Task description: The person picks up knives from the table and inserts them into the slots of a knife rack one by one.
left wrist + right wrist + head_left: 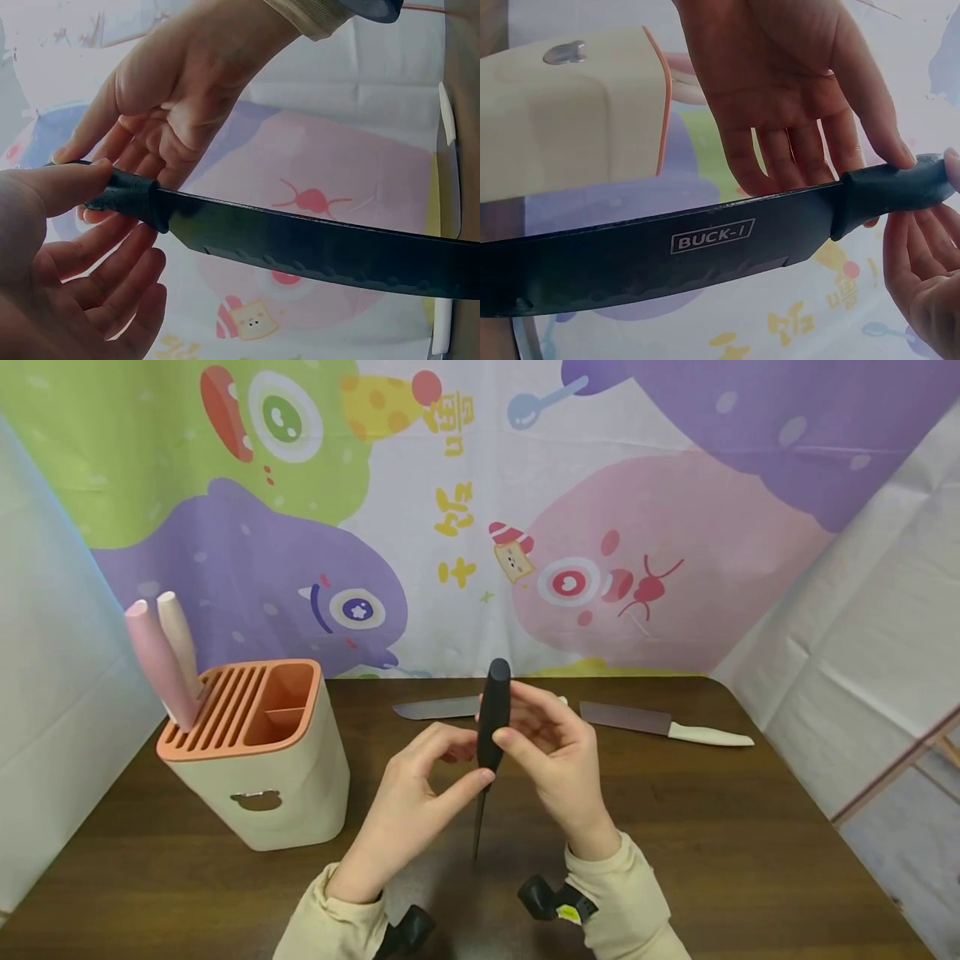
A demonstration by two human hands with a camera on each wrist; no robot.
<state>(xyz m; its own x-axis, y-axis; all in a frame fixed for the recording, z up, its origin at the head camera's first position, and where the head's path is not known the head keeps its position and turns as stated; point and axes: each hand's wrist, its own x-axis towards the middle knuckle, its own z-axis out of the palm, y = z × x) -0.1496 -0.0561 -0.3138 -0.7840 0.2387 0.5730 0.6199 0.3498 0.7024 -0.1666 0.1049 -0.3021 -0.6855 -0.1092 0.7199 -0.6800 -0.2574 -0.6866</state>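
Note:
A kitchen knife (494,706) with a black handle and dark blade is held upright over the table, blade down. My left hand (420,797) pinches the lower handle near the blade. Higher up, my right hand (558,760) holds the same handle with thumb and fingers. The right wrist view shows "BUCK-I" lettering on the blade (630,255). In the left wrist view the blade (315,244) stretches toward the table, its spine and a dimpled row visible.
To the left stands a cream knife block (292,802) with an orange slotted top, holding a pink-handled knife (161,664) and a white-handled one (178,635). Behind my hands lies a knife (435,708), partly hidden. A broad-bladed knife (626,717) with a white handle lies to the right.

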